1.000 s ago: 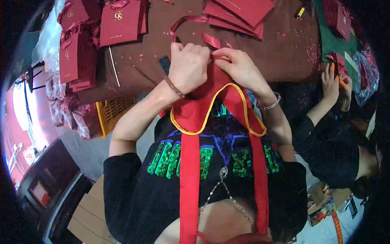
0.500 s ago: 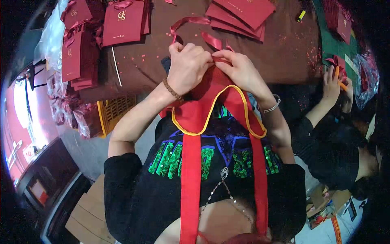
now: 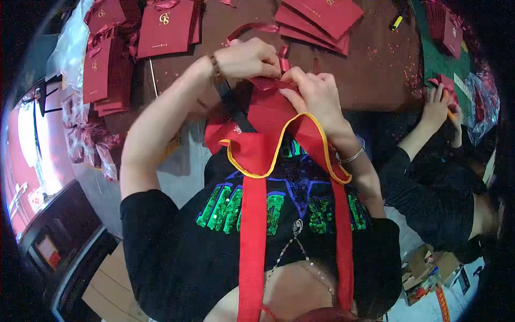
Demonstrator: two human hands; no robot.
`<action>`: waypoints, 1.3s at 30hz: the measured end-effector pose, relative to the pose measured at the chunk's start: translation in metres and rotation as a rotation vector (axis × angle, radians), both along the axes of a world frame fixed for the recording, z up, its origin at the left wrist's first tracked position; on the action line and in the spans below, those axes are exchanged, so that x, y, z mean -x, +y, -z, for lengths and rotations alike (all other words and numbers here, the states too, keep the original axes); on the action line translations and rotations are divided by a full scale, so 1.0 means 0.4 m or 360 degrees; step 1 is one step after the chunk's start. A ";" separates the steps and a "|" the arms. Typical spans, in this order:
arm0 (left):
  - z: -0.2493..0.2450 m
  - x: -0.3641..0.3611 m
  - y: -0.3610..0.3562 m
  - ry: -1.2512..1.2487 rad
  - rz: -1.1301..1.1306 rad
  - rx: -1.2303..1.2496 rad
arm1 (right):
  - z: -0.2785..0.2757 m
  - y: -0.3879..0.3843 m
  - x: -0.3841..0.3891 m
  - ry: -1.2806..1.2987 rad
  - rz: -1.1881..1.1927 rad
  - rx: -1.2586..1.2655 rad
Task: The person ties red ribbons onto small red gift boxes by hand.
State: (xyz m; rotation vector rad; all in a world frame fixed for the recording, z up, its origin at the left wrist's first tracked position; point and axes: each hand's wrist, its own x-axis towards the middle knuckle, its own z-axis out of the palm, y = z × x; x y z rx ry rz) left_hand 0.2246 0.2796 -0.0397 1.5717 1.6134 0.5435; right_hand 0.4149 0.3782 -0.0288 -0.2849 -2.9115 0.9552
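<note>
A dark red paper gift bag [image 3: 268, 109] is held at the table's near edge, in front of my red apron [image 3: 252, 153] with its yellow trim. My left hand [image 3: 249, 59] has its fingers closed at the bag's top edge, pinching the dark red satin ribbon [image 3: 284, 63]. Close beside it, my right hand [image 3: 316, 96] is also closed, thumb and fingers gripping the ribbon at the same edge. The fingers partly hide the exact spot where ribbon and bag meet.
Finished-looking red bags with gold lettering [image 3: 167, 32] stand at the back left. Flat red bags [image 3: 316, 24] are stacked at the back right. A yellow marker-like item [image 3: 396, 22] lies on the brown tablecloth [image 3: 370, 80]. At right, a co-worker's hands [image 3: 437, 110] handle a red bag.
My left hand has moved up and turned, with the forearm swinging out to the left. My right hand has shifted slightly right and down. More of the bag's front now shows.
</note>
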 end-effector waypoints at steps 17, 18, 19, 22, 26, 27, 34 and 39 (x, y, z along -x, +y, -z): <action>0.073 -0.021 0.023 -0.0531 -0.0957 -0.0194 | 0.027 0.012 0.008 0.0044 -0.0021 0.0340; 0.076 -0.021 0.015 -0.0506 -0.1099 -0.0256 | 0.038 0.016 0.006 0.0139 -0.0025 0.0261; 0.080 -0.025 0.007 -0.0478 -0.1236 -0.0314 | 0.052 0.019 0.005 0.0233 -0.0025 0.0186; 0.060 -0.079 -0.019 -0.0572 -0.1205 -0.0155 | 0.069 0.020 0.005 0.0354 0.0027 0.0081; 0.015 -0.100 -0.041 -0.0428 -0.1023 -0.0160 | 0.036 0.024 -0.030 0.0335 0.0171 -0.0400; 0.010 -0.100 -0.046 -0.0364 -0.0997 -0.0140 | 0.032 0.027 -0.045 0.0341 0.0164 -0.0403; 0.039 -0.020 -0.033 0.0439 -0.1039 -0.0441 | 0.074 0.055 -0.119 0.0201 0.0439 0.0037; 0.101 0.011 0.008 0.1204 -0.0660 -0.0516 | 0.060 0.047 -0.111 -0.0001 0.0585 0.0362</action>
